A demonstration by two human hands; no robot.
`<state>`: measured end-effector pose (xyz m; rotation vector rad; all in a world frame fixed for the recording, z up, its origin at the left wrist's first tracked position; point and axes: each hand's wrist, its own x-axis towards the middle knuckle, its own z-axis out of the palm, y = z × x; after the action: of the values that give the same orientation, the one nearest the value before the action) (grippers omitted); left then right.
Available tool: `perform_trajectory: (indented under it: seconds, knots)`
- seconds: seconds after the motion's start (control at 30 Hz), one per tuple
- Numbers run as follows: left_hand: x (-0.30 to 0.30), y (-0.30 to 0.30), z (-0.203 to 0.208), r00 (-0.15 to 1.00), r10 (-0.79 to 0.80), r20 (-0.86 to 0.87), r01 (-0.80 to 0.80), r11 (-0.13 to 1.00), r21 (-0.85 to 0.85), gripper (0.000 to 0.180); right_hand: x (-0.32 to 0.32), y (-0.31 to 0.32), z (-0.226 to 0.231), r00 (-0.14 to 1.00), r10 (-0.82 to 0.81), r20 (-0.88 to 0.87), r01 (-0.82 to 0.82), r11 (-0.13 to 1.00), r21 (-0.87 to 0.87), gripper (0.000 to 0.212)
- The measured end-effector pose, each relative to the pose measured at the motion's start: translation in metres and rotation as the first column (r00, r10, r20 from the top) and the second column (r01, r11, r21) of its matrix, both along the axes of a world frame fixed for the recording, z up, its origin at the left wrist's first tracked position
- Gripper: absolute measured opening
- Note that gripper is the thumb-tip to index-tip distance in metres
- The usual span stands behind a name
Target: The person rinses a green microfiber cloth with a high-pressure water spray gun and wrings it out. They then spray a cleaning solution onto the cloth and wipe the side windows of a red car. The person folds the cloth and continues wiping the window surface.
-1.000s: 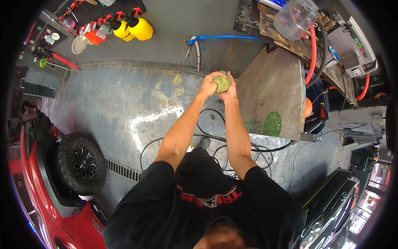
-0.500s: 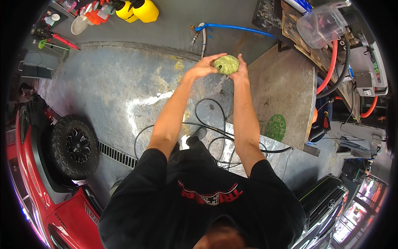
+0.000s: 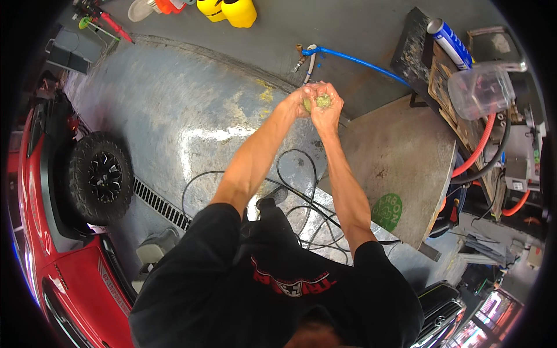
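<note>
- Head view: the left hand (image 3: 298, 101) and right hand (image 3: 329, 112) meet at 1 o'clock, at the far end of outstretched arms.
- Their grip is closed tightly, both hands pinching a yellow-green wad of cloth (image 3: 324, 101) between them; it bulges out among the fingers.
- The cloth is held up off the floor (image 3: 214, 110), mostly covered by the hands.
- Just past the hands, also toward 1 o'clock, a blue pipe (image 3: 357, 59) runs along the wall.
- A slanted panel (image 3: 406, 151) stands at 3 o'clock.
- A black tyre (image 3: 84, 185) sits at 9 o'clock.
</note>
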<state>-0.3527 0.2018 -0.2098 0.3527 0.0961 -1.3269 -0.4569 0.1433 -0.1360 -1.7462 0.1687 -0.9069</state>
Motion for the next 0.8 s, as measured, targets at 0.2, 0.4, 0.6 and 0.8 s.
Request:
perform_trajectory:
  seconds: [0.2,0.4,0.6,0.8]
  knots:
    - [0.037,0.018,0.014,0.806,-0.418,0.420,0.372,0.908,0.191,0.023,-0.002,0.029,0.026,0.983,0.170,0.074,-0.133,0.926,-0.353,0.029]
    - [0.035,0.036,0.086,0.403,-0.764,0.504,0.278,0.627,0.727,0.042,0.006,0.061,0.019,0.919,0.390,0.063,-0.273,0.741,-0.614,0.017]
    - [0.042,0.079,0.088,0.178,-0.872,0.456,0.145,0.482,0.864,0.046,0.026,0.110,-0.016,0.888,0.458,-0.052,-0.312,0.515,-0.799,0.011]
    - [0.031,0.167,0.059,-0.147,-0.907,0.395,-0.192,0.418,0.888,0.059,0.034,0.201,-0.052,0.833,0.515,-0.202,-0.372,0.250,-0.894,0.007]
